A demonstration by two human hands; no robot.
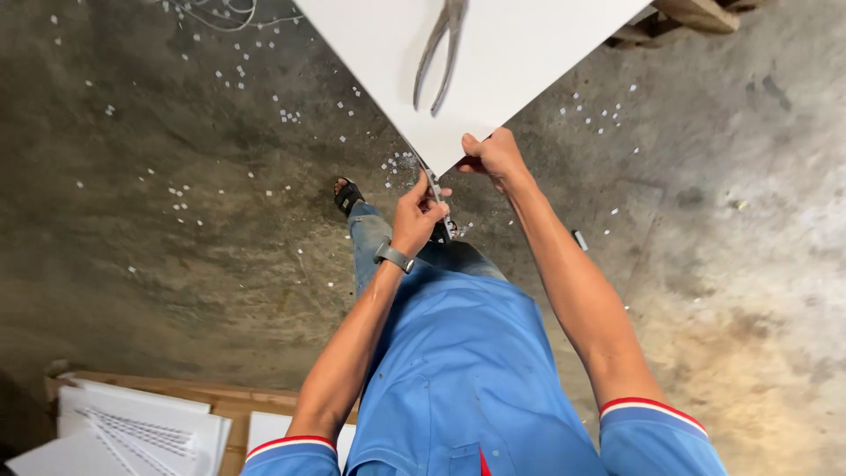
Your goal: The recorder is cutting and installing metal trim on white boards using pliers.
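1. Head view looks straight down at one large flat white square panel (493, 62), tilted so its lowest corner points at the person's waist, above a stained grey concrete floor (159, 220).
2. The right hand (495, 156) is closed on the panel's edge just right of that corner, thumb on top.
3. The left hand (418, 214) is wrapped around a small metal hand tool (438, 201) set against the panel's left edge at the corner; it could be a nipper or a cutter, but the fingers hide most of it.
4. One pair of long grey metal pliers (443, 53) lies loose on the panel's sloping face, well above both hands.
5. Risks, as a judgement: the loose pliers could slide down the slope toward the hands if the panel tips further; the tool could slip off the thin edge toward the right hand close by; the many small white chips (291, 115) on the floor could hurt the one sandalled foot (348, 196) in view.
6. Counts: one panel held, two hands, two tools, chips too many to count, and one stack of white sheets (132, 432) at lower left.
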